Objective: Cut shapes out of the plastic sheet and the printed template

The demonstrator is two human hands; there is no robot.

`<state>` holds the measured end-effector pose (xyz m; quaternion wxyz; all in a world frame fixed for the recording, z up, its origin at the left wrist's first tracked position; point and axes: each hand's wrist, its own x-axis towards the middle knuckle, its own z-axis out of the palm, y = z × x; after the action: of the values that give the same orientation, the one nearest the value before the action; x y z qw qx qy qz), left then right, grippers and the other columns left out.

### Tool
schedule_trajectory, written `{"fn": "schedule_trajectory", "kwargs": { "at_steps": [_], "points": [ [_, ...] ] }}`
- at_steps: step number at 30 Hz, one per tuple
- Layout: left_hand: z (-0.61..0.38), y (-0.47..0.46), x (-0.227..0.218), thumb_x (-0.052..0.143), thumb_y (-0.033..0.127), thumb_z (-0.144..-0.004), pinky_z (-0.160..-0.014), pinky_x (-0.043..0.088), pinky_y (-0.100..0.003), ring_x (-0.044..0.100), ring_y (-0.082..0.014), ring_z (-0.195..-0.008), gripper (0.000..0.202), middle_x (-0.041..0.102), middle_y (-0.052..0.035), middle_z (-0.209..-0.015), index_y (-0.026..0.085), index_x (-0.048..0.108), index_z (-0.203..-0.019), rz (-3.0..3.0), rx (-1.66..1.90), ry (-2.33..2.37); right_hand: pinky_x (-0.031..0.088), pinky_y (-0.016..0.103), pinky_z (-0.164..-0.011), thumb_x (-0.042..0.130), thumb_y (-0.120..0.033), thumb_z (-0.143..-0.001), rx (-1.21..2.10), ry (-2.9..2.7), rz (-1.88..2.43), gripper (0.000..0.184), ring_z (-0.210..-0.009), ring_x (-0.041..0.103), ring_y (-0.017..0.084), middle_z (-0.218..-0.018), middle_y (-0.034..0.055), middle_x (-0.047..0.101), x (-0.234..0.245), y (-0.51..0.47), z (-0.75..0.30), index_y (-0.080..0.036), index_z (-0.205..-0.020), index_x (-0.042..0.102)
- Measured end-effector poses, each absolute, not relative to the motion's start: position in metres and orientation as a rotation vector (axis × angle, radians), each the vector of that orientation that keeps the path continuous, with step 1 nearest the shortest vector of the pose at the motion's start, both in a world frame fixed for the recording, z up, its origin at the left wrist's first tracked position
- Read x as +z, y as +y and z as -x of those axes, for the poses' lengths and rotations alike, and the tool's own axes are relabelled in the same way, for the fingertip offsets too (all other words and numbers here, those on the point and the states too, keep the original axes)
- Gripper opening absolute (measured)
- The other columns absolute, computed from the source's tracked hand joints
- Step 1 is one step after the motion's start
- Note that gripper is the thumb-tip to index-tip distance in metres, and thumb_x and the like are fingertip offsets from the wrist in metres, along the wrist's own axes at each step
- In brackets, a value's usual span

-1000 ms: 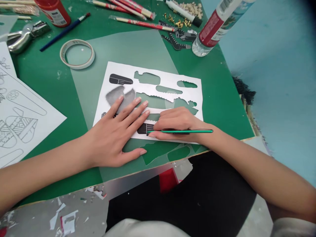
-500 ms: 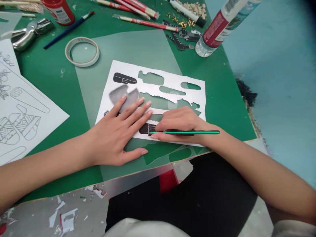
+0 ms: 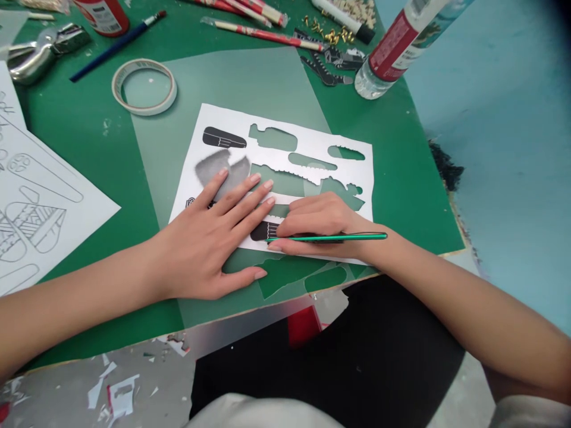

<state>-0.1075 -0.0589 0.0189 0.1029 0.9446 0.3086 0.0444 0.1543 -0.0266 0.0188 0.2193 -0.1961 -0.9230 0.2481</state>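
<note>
My left hand (image 3: 209, 235) lies flat with fingers spread on a white paper sheet (image 3: 312, 132) that has several shapes cut out of it. My right hand (image 3: 319, 223) pinches a slim green craft knife (image 3: 352, 237), held low and nearly level. Its tip points left at a black printed shape (image 3: 261, 230) near the sheet's lower edge, just beyond my left fingertips. Whether the tip touches the paper I cannot tell. Another black printed shape (image 3: 223, 138) and a grey smudged patch (image 3: 214, 166) show at the upper left, the patch partly under my fingers. Beneath the sheet is a translucent plastic sheet (image 3: 178, 137).
On the green table (image 3: 423, 208) lie a tape roll (image 3: 116, 89), paintbrush (image 3: 116, 46), metal hole punch (image 3: 44, 53), red bottle (image 3: 104, 18), line-drawn paper (image 3: 66, 178), wrapped sticks (image 3: 267, 37), brass fasteners (image 3: 332, 35) and black cut pieces (image 3: 323, 71). A water bottle (image 3: 388, 59) stands at the right.
The right hand and the craft knife have shifted slightly left along the black shape. My left hand stays pressed on the sheet. The view has moved a little.
</note>
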Motion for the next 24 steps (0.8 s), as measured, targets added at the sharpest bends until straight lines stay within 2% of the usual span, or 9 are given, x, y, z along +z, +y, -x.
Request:
{"fn": "schedule_trajectory", "kwargs": {
  "at_steps": [5,10,16,21,24],
  "points": [
    [0.1072,-0.0588,0.0189,0.032,0.069,-0.106,-0.136,-0.001,-0.058,0.013,-0.0351,-0.167,0.088,0.014,-0.014,-0.179,0.013,0.012,-0.171,-2.799,0.13,0.905,0.037,0.027,-0.06,0.059,-0.041,-0.108,0.701,-2.534,0.521,0.04,-0.06,0.047,0.013,-0.062,-0.0021,0.06,0.0195,-0.0268,-0.1544,-0.018,-0.078,0.07],
    [0.1078,-0.0586,0.0185,0.031,0.069,-0.106,-0.136,0.0,-0.058,0.011,-0.033,-0.168,0.087,0.016,-0.0143,-0.179,0.013,0.015,-0.17,-2.789,0.144,0.895,0.038,0.027,-0.062,0.055,-0.038,-0.11,0.694,-2.592,0.511,0.04,-0.061,0.047,0.013,-0.063,-0.0013,0.058,0.0228,-0.0265,-0.1552,-0.018,-0.079,0.071],
    [0.1095,-0.0588,0.0185,0.029,0.071,-0.105,-0.136,0.0,-0.059,0.009,-0.031,-0.168,0.088,0.014,-0.0122,-0.179,0.016,0.01,-0.171,-2.797,0.123,0.891,0.04,0.027,-0.063,0.054,-0.036,-0.11,0.681,-2.615,0.489,0.037,-0.061,0.045,0.013,-0.063,-0.0015,0.057,0.0242,-0.0262,-0.1557,-0.019,-0.081,0.07],
    [0.1104,-0.058,0.0177,0.029,0.069,-0.107,-0.136,-0.001,-0.058,0.011,-0.033,-0.168,0.087,0.015,-0.0151,-0.179,0.011,0.017,-0.169,-2.805,0.139,0.872,0.039,0.027,-0.061,0.058,-0.034,-0.109,0.681,-2.58,0.476,0.035,-0.061,0.045,0.013,-0.062,-0.0021,0.057,0.0218,-0.0266,-0.1554,-0.019,-0.08,0.07],
    [0.1112,-0.0568,0.0167,0.029,0.071,-0.106,-0.135,-0.001,-0.059,0.01,-0.034,-0.168,0.09,0.013,-0.0155,-0.179,0.011,0.012,-0.17,-2.84,0.12,0.849,0.038,0.027,-0.061,0.059,-0.037,-0.108,0.711,-2.558,0.504,0.036,-0.06,0.046,0.012,-0.063,-0.0018,0.059,0.0206,-0.0269,-0.1547,-0.019,-0.08,0.069]
  ]
}}
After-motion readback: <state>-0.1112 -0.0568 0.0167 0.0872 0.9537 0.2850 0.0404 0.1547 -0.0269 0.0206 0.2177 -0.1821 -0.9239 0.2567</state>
